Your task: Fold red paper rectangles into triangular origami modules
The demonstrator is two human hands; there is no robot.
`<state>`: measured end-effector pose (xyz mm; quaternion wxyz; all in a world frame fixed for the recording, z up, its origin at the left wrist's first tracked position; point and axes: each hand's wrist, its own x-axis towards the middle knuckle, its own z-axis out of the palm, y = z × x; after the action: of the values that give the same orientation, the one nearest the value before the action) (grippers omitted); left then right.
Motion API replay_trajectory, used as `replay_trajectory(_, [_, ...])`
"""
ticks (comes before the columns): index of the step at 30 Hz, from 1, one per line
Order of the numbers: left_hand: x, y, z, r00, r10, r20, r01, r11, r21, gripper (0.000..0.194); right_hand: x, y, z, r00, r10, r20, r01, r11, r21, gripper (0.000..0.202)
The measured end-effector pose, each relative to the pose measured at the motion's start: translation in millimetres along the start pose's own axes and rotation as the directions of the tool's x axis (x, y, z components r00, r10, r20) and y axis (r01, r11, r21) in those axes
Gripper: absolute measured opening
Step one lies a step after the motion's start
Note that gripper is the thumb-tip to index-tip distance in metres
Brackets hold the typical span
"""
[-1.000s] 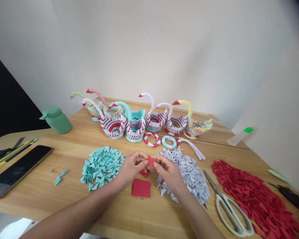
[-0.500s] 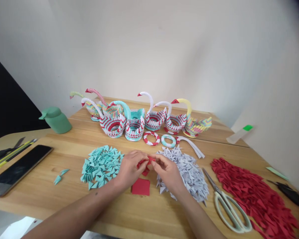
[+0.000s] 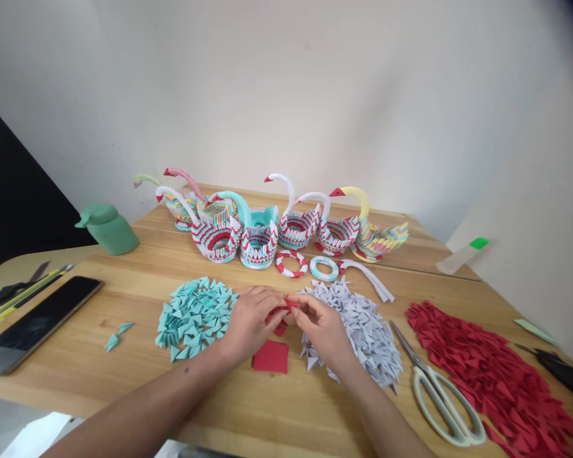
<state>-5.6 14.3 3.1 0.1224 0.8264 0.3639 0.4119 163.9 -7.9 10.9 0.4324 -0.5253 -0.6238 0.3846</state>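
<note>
Between my hands, at the middle of the table, is a small folded piece of red paper (image 3: 290,303). My left hand (image 3: 255,318) is closed on its left side, fingers partly covering it. From the right, the thumb and forefinger of my right hand (image 3: 322,321) pinch the same piece. Below my fingers lies a flat red paper rectangle (image 3: 270,357), with another bit of red paper (image 3: 281,328) just above it. A heap of folded teal paper triangles (image 3: 198,318) lies left of my hands. Pale lilac paper triangles (image 3: 358,324) are piled beside my right hand.
Several paper swans (image 3: 260,238) stand at the back, with two paper rings (image 3: 291,263) before them. Scissors (image 3: 439,394) and a red triangle heap (image 3: 487,375) lie right. A phone (image 3: 41,324) and green jug (image 3: 107,229) are left.
My fingers have shifted slightly on the red paper, which now looks flatter and narrower between them. The whole view has moved a little; the things on the table stay in place.
</note>
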Motion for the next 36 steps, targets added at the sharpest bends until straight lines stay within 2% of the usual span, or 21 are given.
replay_trajectory(4, [-0.4,-0.6,0.7,0.997,0.045,-0.058,-0.044,0.999,0.008,0.007,0.4,-1.0,-0.6,1.0,-0.013,0.003,0.013,1.0,0.001,0.025])
replay_trajectory(7, [-0.9,-1.0,1.3,0.998,0.041,-0.054,-0.04,0.999,0.015,0.005,0.3,-0.7,-0.8,0.999,-0.037,-0.001,0.037,0.999,0.002,0.025])
replay_trajectory(16, [0.6,-1.1,1.3,0.992,-0.122,0.017,0.123,0.991,-0.048,0.005,0.3,1.9,-0.7,0.998,-0.058,0.015,0.057,0.998,0.011,0.026])
replay_trajectory(24, [0.2,1.3,2.5,0.982,-0.182,0.057,0.186,0.978,-0.089,0.003,0.2,-0.7,-1.8,0.997,-0.074,0.016,0.074,0.997,-0.025,0.025])
replay_trajectory(32, [0.6,5.4,1.3,0.947,-0.307,0.095,0.32,0.926,-0.201,0.006,0.4,1.3,-2.5,0.998,-0.059,0.0,0.059,0.998,-0.019,0.025])
replay_trajectory(36, [0.2,5.5,1.2,0.943,-0.312,0.114,0.33,0.915,-0.232,0.009,0.6,1.8,-3.4,0.999,-0.047,-0.005,0.046,0.999,-0.012,0.025])
